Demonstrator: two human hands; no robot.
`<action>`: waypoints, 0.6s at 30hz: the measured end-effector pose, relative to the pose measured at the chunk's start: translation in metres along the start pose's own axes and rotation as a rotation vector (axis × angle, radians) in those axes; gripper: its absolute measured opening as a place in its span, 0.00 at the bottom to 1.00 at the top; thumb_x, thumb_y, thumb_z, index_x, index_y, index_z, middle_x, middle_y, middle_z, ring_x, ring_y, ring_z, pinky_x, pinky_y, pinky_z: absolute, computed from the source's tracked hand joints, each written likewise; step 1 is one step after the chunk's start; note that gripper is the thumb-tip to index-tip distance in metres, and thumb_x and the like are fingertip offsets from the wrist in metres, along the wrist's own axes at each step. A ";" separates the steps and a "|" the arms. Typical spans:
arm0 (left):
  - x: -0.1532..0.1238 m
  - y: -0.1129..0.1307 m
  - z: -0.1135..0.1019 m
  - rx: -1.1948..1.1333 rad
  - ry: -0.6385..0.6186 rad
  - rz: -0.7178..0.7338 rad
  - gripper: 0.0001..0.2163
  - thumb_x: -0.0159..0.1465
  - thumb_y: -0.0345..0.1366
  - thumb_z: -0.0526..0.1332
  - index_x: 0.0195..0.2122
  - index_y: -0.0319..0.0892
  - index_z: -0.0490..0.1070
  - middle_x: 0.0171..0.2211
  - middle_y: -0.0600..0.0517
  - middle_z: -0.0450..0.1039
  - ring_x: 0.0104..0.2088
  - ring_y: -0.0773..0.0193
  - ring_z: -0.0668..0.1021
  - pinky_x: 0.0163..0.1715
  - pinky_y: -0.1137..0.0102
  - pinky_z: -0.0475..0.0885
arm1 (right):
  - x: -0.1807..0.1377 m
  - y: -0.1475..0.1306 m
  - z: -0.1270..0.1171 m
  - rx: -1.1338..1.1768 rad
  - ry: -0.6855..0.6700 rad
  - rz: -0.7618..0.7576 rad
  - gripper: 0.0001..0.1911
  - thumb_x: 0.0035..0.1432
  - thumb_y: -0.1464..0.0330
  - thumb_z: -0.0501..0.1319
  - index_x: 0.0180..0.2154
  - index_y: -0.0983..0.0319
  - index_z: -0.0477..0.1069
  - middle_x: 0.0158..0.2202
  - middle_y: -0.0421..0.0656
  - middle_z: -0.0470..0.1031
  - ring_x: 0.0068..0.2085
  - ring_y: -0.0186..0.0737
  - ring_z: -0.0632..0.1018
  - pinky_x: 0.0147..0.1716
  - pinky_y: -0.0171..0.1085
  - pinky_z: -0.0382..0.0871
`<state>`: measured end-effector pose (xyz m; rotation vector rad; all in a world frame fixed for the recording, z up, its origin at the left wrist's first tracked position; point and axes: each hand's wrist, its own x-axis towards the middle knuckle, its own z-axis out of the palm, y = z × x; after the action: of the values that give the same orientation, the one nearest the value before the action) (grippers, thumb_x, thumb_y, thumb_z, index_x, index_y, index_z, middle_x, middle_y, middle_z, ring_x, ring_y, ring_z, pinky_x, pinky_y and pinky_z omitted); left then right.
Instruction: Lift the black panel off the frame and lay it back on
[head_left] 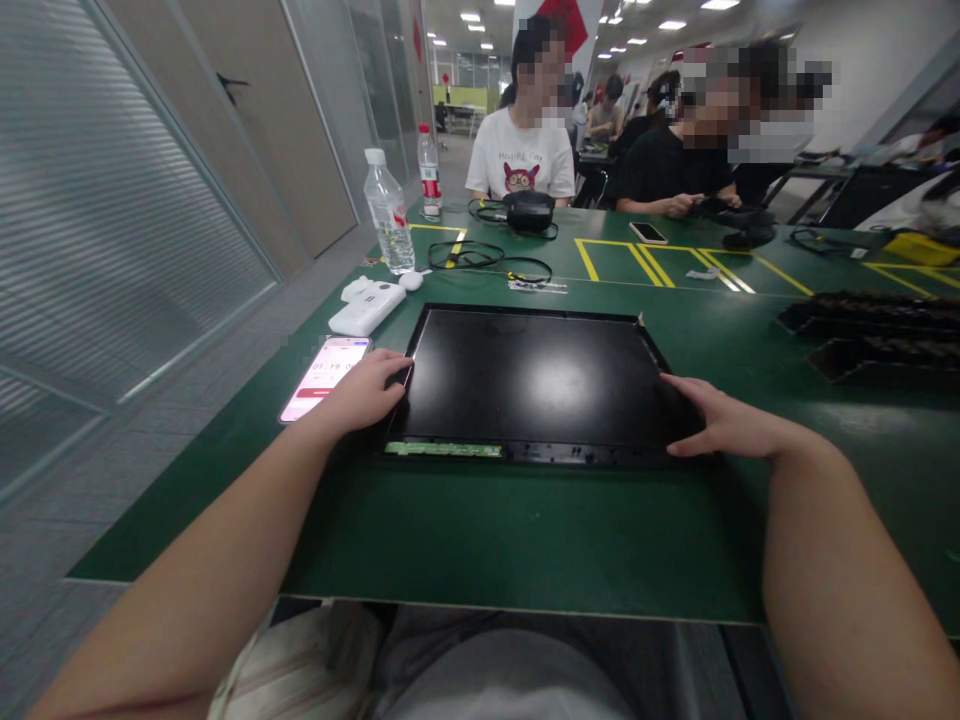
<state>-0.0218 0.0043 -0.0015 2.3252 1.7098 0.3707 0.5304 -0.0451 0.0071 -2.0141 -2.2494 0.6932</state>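
Head view: see panel face-up on table, back from front edge. L hand at its left rim, R hand at right one, fingers spread against both; can't tell if gripping or just resting. Poss. trouble: knocking phone off table's left edge by swinging L hand wide; cracking panel by squeezing unevenly; snagging bare green strip w/ careless sliding.
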 end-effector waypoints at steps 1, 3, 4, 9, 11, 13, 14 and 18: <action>0.000 0.000 0.000 -0.003 0.002 -0.001 0.29 0.62 0.37 0.57 0.62 0.36 0.79 0.62 0.38 0.77 0.63 0.39 0.77 0.69 0.49 0.69 | 0.000 -0.001 0.000 -0.002 0.000 0.019 0.67 0.41 0.46 0.74 0.79 0.57 0.54 0.77 0.55 0.59 0.74 0.71 0.64 0.73 0.62 0.60; 0.000 0.000 0.000 -0.004 -0.001 -0.007 0.28 0.61 0.37 0.57 0.62 0.37 0.79 0.63 0.38 0.76 0.63 0.39 0.77 0.69 0.49 0.69 | 0.001 -0.003 0.001 -0.014 -0.003 0.054 0.69 0.39 0.43 0.74 0.78 0.60 0.56 0.77 0.56 0.58 0.75 0.71 0.63 0.74 0.59 0.59; 0.000 0.000 0.000 -0.004 -0.004 -0.011 0.28 0.61 0.37 0.57 0.62 0.38 0.79 0.63 0.38 0.76 0.63 0.40 0.78 0.69 0.50 0.69 | 0.001 -0.004 0.001 -0.021 -0.004 0.069 0.70 0.38 0.43 0.74 0.78 0.61 0.56 0.77 0.57 0.57 0.75 0.71 0.63 0.74 0.58 0.59; -0.001 0.001 -0.002 -0.010 0.000 -0.017 0.28 0.61 0.37 0.58 0.62 0.40 0.79 0.63 0.40 0.77 0.62 0.40 0.78 0.69 0.50 0.70 | 0.002 -0.006 0.002 -0.036 0.026 0.088 0.70 0.36 0.43 0.75 0.76 0.64 0.59 0.77 0.60 0.58 0.75 0.72 0.63 0.74 0.58 0.59; -0.002 0.002 -0.003 -0.010 -0.001 -0.018 0.29 0.61 0.37 0.58 0.64 0.39 0.77 0.63 0.39 0.77 0.63 0.40 0.77 0.69 0.49 0.69 | 0.002 -0.005 0.003 -0.030 0.042 0.080 0.68 0.37 0.45 0.75 0.76 0.62 0.59 0.76 0.59 0.61 0.74 0.73 0.64 0.74 0.61 0.59; -0.002 0.002 -0.003 -0.013 0.002 -0.015 0.30 0.61 0.37 0.57 0.65 0.39 0.75 0.63 0.39 0.76 0.63 0.40 0.77 0.69 0.49 0.69 | 0.003 -0.005 0.002 -0.019 0.041 0.077 0.68 0.38 0.47 0.75 0.77 0.62 0.58 0.75 0.59 0.61 0.73 0.73 0.65 0.74 0.62 0.58; -0.003 0.003 -0.003 -0.014 0.005 -0.012 0.30 0.61 0.37 0.57 0.66 0.38 0.75 0.63 0.38 0.76 0.64 0.40 0.77 0.69 0.48 0.69 | 0.003 -0.005 0.002 -0.012 0.036 0.079 0.68 0.38 0.47 0.75 0.77 0.63 0.57 0.75 0.60 0.61 0.73 0.73 0.65 0.74 0.62 0.58; -0.003 0.003 -0.003 -0.004 -0.001 0.001 0.30 0.62 0.36 0.57 0.65 0.39 0.75 0.62 0.38 0.77 0.63 0.40 0.77 0.68 0.48 0.69 | 0.003 -0.005 0.001 0.018 0.027 0.063 0.67 0.41 0.50 0.76 0.78 0.61 0.54 0.75 0.60 0.62 0.73 0.74 0.64 0.73 0.63 0.60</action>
<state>-0.0208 0.0005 0.0024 2.3236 1.7057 0.3725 0.5254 -0.0428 0.0073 -2.0817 -2.1656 0.6837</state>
